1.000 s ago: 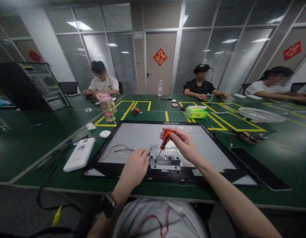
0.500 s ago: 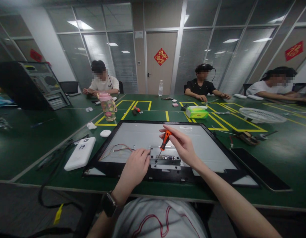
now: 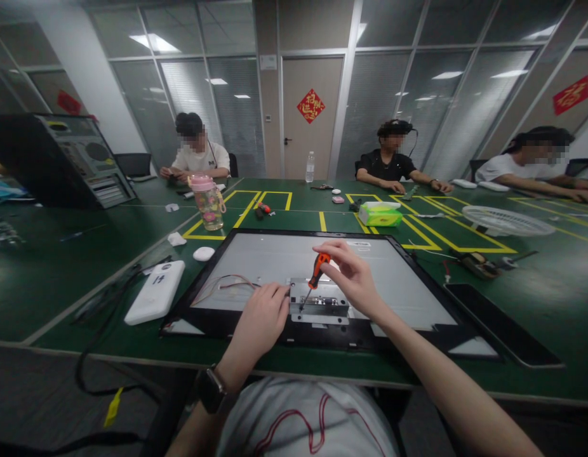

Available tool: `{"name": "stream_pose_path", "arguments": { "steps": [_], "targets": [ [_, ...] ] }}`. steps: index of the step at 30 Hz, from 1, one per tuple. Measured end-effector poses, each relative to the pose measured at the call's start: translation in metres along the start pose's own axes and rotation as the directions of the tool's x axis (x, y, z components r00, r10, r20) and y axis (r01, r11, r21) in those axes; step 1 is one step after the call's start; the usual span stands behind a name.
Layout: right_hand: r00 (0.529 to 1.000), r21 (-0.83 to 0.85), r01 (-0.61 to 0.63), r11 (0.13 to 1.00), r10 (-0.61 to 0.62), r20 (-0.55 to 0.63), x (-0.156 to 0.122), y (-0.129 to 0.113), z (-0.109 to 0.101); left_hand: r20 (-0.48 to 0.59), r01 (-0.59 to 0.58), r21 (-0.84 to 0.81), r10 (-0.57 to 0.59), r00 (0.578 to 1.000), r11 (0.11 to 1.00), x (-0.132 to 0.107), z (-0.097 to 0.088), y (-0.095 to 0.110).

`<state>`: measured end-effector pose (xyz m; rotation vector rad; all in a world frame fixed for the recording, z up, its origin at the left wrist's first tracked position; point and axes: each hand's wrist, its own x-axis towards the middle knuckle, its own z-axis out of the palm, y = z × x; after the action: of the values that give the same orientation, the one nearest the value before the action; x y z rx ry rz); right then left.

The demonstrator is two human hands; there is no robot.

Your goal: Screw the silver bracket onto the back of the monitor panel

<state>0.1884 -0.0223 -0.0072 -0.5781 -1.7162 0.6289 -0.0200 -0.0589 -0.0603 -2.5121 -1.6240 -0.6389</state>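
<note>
A screwdriver (image 3: 318, 270) with an orange and black handle stands tilted, its tip down at the left front of a metal bracket (image 3: 322, 311). My right hand (image 3: 354, 276) has its thumb and fingers closed on the handle's upper part. At the bracket's left end, my left hand (image 3: 265, 314) is closed with its fingers together, gripping the edge; the fingertips are partly hidden. The bracket sits near the front edge of a flat display panel (image 3: 256, 257) with a grey back and a black frame. Thin wires (image 3: 227, 279) run over the panel to the left hand.
A white power bank (image 3: 155, 293) and a dark cable (image 3: 101, 330) lie left of the panel. On the right is a black slab-like part (image 3: 501, 324). Behind stand a pink-lidded bottle (image 3: 207, 203) and a green tissue pack (image 3: 380, 214). Several people sit across the table.
My right fingers have gone from stretched out to curled around the screwdriver handle. The screwdriver tip and my left hand stay in place on the bracket.
</note>
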Motion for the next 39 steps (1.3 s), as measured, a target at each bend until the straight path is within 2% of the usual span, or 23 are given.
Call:
{"name": "stream_pose_path", "arguments": {
  "steps": [3,9,16,21,29,31,36,39],
  "targets": [
    [0.999,0.064,-0.035,0.997,0.036,-0.008,0.0013,-0.001,-0.0006,-0.018,-0.008,0.003,0.008,1.0,1.0,-0.0005,0.0019,-0.0008],
    [0.988,0.24,-0.15,0.959,0.135,0.077,0.0003,0.0008,-0.0012,-0.01,0.002,-0.01,-0.002,1.0,1.0,-0.0007,0.0029,-0.0015],
    [0.996,0.225,-0.088,0.97,0.085,0.022,0.0012,0.004,-0.0004,-0.024,-0.006,-0.028,0.005,1.0,1.0,-0.0003,0.003,-0.0017],
    [0.991,0.266,-0.136,0.954,0.135,0.022,0.0002,0.0056,-0.0004,-0.025,-0.005,-0.025,0.005,1.0,1.0,-0.0007,0.0017,-0.0009],
    [0.979,0.321,-0.193,0.927,0.161,0.125,-0.0014,0.0054,-0.0007,0.012,0.008,-0.012,-0.008,1.0,1.0,0.0004,0.0008,-0.0001],
    [0.98,0.297,-0.19,0.936,0.164,0.109,-0.0014,0.005,0.0,0.009,0.006,-0.013,-0.006,1.0,1.0,0.0001,0.0014,-0.0004],
    [0.995,0.195,-0.098,0.976,0.103,-0.017,0.0008,0.0029,0.0021,0.008,0.006,-0.003,-0.006,1.0,1.0,-0.0002,-0.0003,0.0008],
    [0.996,0.109,-0.08,0.991,0.085,-0.04,0.002,0.0012,0.001,0.021,0.007,0.001,-0.008,1.0,1.0,0.0003,-0.002,0.0018]
  ]
}}
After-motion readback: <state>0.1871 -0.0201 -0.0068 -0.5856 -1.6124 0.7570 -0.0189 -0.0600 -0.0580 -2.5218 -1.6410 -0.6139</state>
